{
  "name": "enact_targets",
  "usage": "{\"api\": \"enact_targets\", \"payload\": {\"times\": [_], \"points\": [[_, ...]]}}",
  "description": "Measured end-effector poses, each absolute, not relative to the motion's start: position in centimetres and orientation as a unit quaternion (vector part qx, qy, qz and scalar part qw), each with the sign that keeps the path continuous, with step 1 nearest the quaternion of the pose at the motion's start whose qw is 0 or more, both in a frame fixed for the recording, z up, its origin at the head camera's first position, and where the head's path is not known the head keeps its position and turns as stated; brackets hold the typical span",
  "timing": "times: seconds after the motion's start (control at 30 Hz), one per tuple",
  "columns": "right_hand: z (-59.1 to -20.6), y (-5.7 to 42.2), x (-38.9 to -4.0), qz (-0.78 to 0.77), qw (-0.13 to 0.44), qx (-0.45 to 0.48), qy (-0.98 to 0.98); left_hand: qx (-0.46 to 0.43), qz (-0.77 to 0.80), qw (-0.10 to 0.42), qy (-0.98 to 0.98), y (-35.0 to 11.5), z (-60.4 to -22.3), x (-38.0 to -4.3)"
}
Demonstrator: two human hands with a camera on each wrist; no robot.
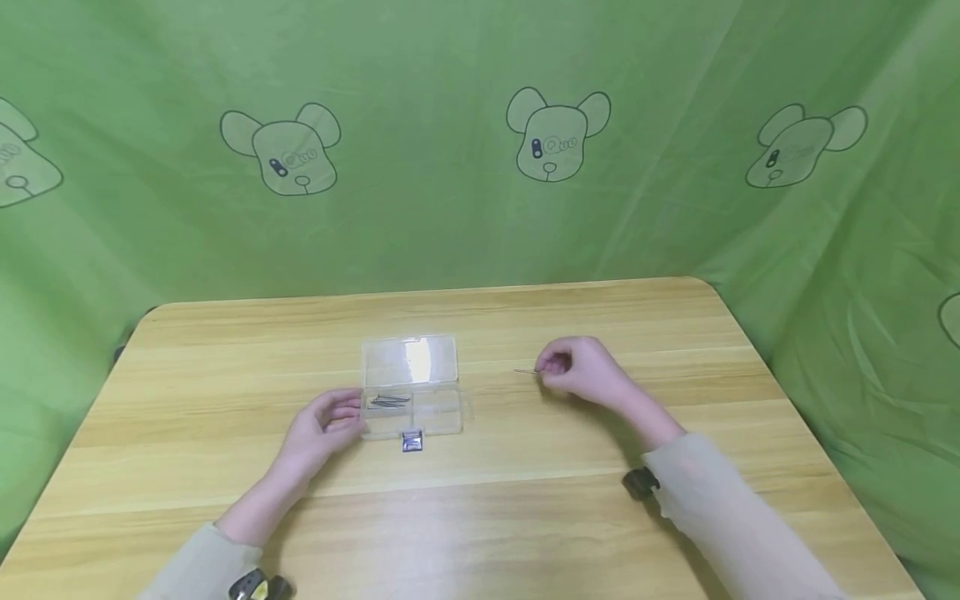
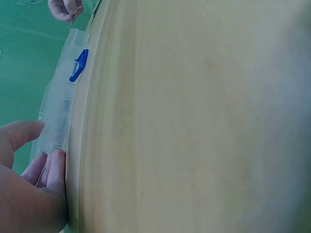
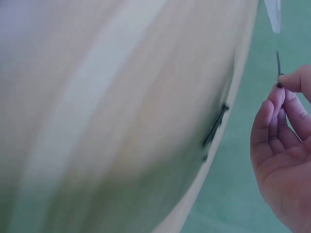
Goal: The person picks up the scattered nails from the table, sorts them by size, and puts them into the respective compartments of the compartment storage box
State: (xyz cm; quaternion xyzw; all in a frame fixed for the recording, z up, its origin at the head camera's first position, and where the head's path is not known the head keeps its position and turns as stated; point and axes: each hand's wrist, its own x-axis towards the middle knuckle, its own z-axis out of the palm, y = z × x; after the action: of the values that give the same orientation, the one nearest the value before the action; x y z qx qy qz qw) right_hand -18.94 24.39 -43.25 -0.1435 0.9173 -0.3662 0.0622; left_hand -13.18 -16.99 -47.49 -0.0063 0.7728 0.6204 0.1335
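A clear plastic box (image 1: pixel 437 414) with a blue latch (image 1: pixel 412 441) lies with its lid (image 1: pixel 386 362) raised at the back. Several thin metal nails (image 1: pixel 388 402) are in its left compartment. My left hand (image 1: pixel 322 429) holds the box's left end, thumb at the front corner and fingers along the side. To the right of the box, my right hand (image 1: pixel 585 367) pinches one nail (image 3: pixel 278 63) by its dark head between thumb and fingertips, its shaft pointing toward the box. More nails (image 3: pixel 214 127) lie on the table near the right hand, hidden behind it in the head view.
The box stands on a wood-grain table (image 1: pixel 480 525) with rounded back corners. A green curtain (image 1: pixel 435 225) printed with bear heads hangs behind and beside it. Dark wrist straps (image 1: pixel 641 482) sit at the sleeves.
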Motion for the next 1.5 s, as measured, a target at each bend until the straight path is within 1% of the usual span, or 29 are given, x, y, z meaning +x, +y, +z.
{"api": "enact_targets", "payload": {"times": [0.73, 1.03, 1.5], "points": [[-42.8, 15.0, -20.7, -0.384, 0.083, -0.213, 0.895, -0.011, 0.617, 0.135, 0.775, -16.9, -47.2, -13.2], [-42.5, 12.0, -21.0, -0.396, 0.094, -0.232, 0.883, -0.011, 0.619, 0.134, 0.774, -17.0, -47.3, -13.2], [-42.7, 7.8, -21.1, -0.369, 0.116, -0.265, 0.883, -0.012, 0.618, 0.132, 0.775, -16.9, -47.3, -13.2]]}}
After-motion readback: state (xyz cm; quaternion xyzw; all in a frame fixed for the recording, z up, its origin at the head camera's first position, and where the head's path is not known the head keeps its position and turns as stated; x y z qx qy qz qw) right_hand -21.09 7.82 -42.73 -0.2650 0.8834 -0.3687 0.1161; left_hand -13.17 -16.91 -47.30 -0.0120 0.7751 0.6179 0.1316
